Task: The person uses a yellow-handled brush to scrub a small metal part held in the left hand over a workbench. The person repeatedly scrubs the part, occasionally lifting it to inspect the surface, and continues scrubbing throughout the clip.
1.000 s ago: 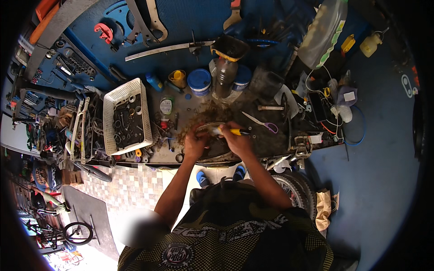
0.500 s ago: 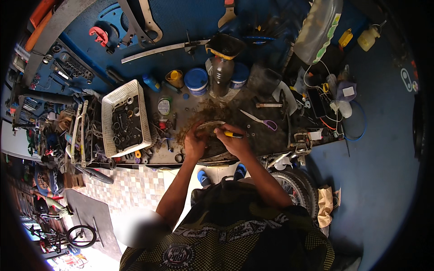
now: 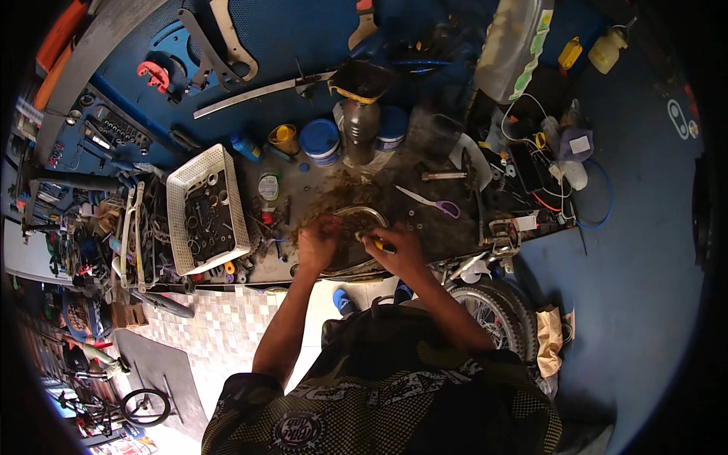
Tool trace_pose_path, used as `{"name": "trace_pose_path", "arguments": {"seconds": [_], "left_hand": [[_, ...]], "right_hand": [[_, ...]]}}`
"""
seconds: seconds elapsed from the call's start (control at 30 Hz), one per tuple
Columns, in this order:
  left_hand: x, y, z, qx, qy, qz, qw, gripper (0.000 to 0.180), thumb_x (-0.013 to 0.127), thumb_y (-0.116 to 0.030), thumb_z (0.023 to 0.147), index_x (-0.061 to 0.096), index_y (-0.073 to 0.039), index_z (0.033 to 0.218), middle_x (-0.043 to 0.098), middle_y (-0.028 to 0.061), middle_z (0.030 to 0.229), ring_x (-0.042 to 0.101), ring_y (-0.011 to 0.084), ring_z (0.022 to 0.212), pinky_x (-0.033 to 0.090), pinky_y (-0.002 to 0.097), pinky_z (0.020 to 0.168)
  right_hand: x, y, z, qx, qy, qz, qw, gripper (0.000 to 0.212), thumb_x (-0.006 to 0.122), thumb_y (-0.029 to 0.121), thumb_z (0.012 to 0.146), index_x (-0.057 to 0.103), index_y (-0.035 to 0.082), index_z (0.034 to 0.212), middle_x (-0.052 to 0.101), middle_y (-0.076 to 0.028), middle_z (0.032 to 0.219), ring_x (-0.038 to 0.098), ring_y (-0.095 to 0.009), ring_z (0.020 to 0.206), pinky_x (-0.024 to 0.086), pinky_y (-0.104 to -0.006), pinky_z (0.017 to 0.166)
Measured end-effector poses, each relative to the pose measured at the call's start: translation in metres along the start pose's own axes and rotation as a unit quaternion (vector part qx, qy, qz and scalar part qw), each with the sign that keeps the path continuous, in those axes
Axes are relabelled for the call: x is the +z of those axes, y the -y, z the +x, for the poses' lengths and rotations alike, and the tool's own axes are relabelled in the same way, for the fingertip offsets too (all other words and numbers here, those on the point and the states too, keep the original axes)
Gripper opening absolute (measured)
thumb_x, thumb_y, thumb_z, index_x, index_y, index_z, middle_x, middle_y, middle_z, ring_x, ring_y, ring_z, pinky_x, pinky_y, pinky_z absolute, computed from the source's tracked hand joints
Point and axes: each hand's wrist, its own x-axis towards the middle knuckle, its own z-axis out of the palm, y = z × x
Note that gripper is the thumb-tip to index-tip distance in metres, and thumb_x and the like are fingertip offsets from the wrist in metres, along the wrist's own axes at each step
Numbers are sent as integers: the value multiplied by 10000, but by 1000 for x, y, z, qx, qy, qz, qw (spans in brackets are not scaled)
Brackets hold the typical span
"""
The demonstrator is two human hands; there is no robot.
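Observation:
My right hand (image 3: pixel 400 252) is closed around a yellow-and-black handled tool (image 3: pixel 385 246), which looks like a utility knife; its tip points left, over a curved, pale-rimmed ring-shaped piece (image 3: pixel 373 213) on the bench. To the left of that piece is my left hand (image 3: pixel 318 244), its fingers smeared by motion, so whether they hold anything cannot be made out. Loose brown fibrous debris (image 3: pixel 331 199) lies on the bench around and behind the piece. Scissors with a purple handle (image 3: pixel 447 208) rest to the right, their blades pointing back and left.
A cream plastic basket (image 3: pixel 241 227) with small metal parts stands at the left. Behind are a blue-lidded tub (image 3: pixel 319 139), a yellow cup (image 3: pixel 283 136) and a cut dark bottle (image 3: pixel 362 125). A bicycle wheel (image 3: pixel 485 311) stands below the bench's front edge.
My left hand has shifted left, off the rim it was touching, and is now blurred. More of the ring-shaped piece shows. My right hand keeps the tool, slightly lower. The whole view has tilted slightly.

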Motion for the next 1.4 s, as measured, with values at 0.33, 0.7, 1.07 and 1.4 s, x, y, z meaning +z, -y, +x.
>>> {"name": "trace_pose_path", "arguments": {"seconds": [0.33,0.7,1.07,1.4], "left_hand": [[3,-53,19,84,70,121,987,148,756,-60,872,777,-60,1018,720,164,1218,701,359,1091,600,481,878],[144,-49,69,158,308,240,907,200,742,-148,876,746,-113,1073,755,149,1055,731,396,972,579,503,838],[-10,-14,26,23,269,304,914,293,731,-320,957,732,-145,1192,741,168,1190,705,386,1101,548,518,951],[-45,50,-72,208,285,406,843,629,666,-501,980,635,-36,1403,623,198,1439,566,374,1356,358,569,1194]], "right_hand": [[-13,23,-29,-61,58,-24,996,170,811,308,895,741,176,977,747,-40,894,683,-278,863,582,-409,735],[-21,13,-38,-21,93,-25,995,186,736,341,957,721,168,1022,739,-62,929,678,-309,904,579,-443,786],[-26,17,-22,14,42,22,999,207,787,335,927,743,143,991,759,-60,892,690,-310,872,574,-445,769],[-14,20,2,16,51,33,998,203,804,309,906,760,128,986,760,-86,897,697,-316,853,560,-423,774]]}}
